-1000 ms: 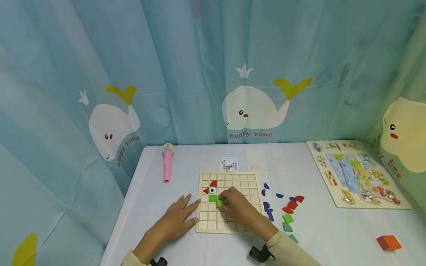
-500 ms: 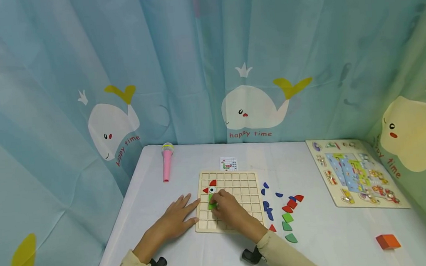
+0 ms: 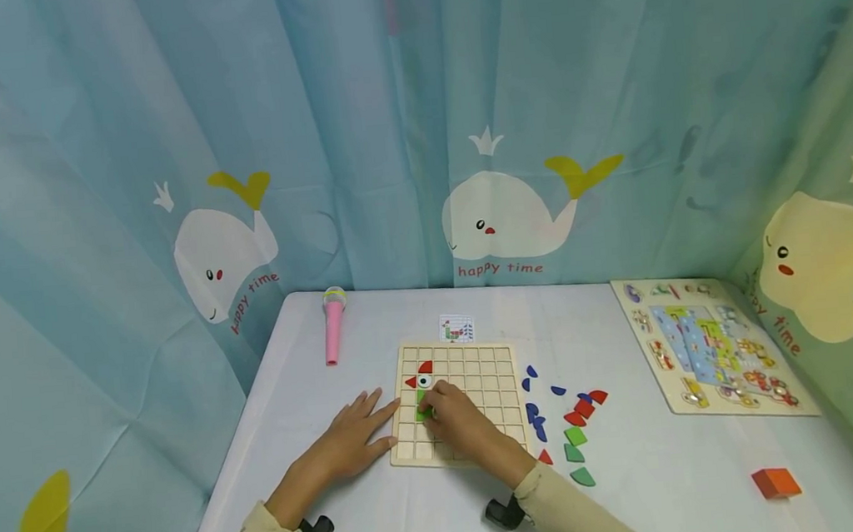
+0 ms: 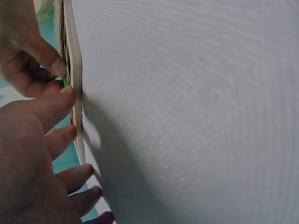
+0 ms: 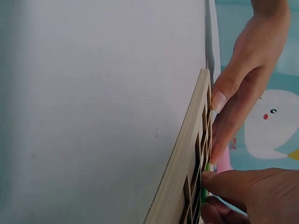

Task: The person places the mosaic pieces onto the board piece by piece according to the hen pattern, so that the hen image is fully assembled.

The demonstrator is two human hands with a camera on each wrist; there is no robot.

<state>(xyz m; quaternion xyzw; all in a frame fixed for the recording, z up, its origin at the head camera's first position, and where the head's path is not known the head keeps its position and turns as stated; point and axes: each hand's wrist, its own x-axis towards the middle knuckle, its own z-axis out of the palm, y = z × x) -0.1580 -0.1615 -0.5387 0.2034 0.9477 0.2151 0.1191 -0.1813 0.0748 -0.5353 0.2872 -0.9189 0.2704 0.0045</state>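
Green tile [image 3: 425, 412]: sits in a cell on the left part of the board [image 3: 479, 362], just under another green one, below the eye piece [image 3: 425, 380]. By its look it is light, stiff wood, small and smooth; take it by its edges with your fingertips.
Pink tube [image 3: 334, 332]: far left on the table [image 3: 675, 463], well apart from your hands.
Left hand [image 3: 350, 443]: lies flat with fingers straight and spread, tips touching the board's left edge.
Right hand [image 3: 457, 422]: fingers curl down onto the green tile, pinching or pressing it into its cell.
Loose pieces [image 3: 571, 430]: blue, red and green, just right of the board.
Picture puzzle [image 3: 711, 352]: far right.
Orange block [image 3: 777, 482]: near right corner.
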